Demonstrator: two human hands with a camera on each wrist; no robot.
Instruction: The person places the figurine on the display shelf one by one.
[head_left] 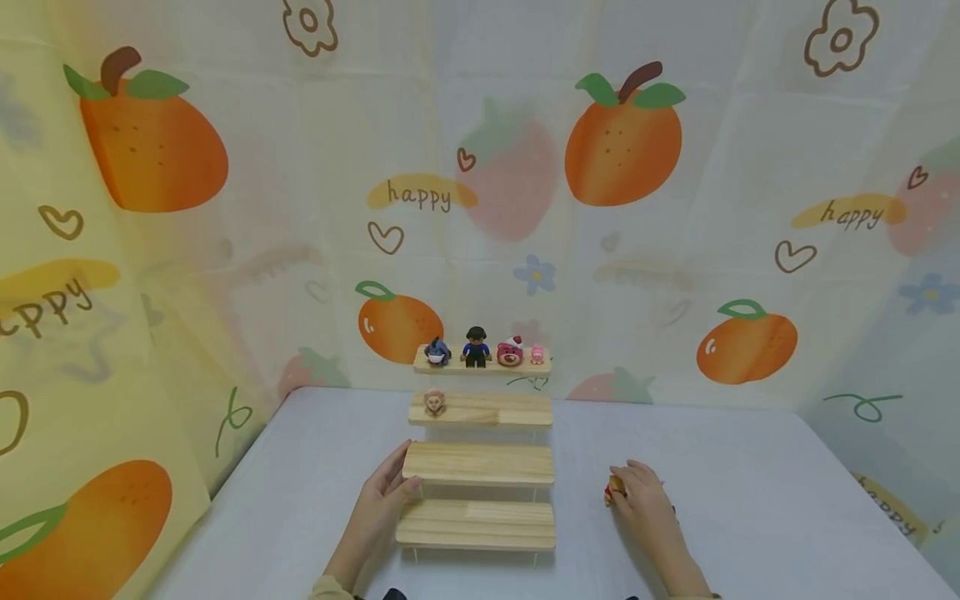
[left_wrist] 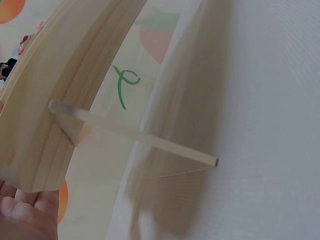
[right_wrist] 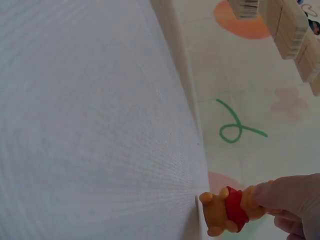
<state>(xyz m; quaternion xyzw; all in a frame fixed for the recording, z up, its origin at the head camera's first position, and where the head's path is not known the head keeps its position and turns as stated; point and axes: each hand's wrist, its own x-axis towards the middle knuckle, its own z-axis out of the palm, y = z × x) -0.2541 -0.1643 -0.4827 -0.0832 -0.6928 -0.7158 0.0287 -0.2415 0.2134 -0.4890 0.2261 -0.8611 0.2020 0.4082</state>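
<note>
My right hand [head_left: 647,498] pinches a small yellow bear figurine in a red shirt [right_wrist: 234,209] by its head end, to the right of a four-step wooden display stand. The figurine's feet point toward the white tabletop in the right wrist view. At the stand's left side, my left hand [head_left: 381,492] holds the end of the second step from the front [head_left: 480,464], thumb at the front corner and fingers at the back corner. A small pinkish-brown figurine [head_left: 434,402] sits at the left of the step behind.
On the top step stand a blue-grey donkey figurine [head_left: 437,352], a dark-haired toy figure [head_left: 476,347], a pink bear head in a hat [head_left: 511,353] and a small pink figurine [head_left: 537,355]. The front step [head_left: 476,525] is low. A fruit-printed cloth [head_left: 637,275] hangs behind the table.
</note>
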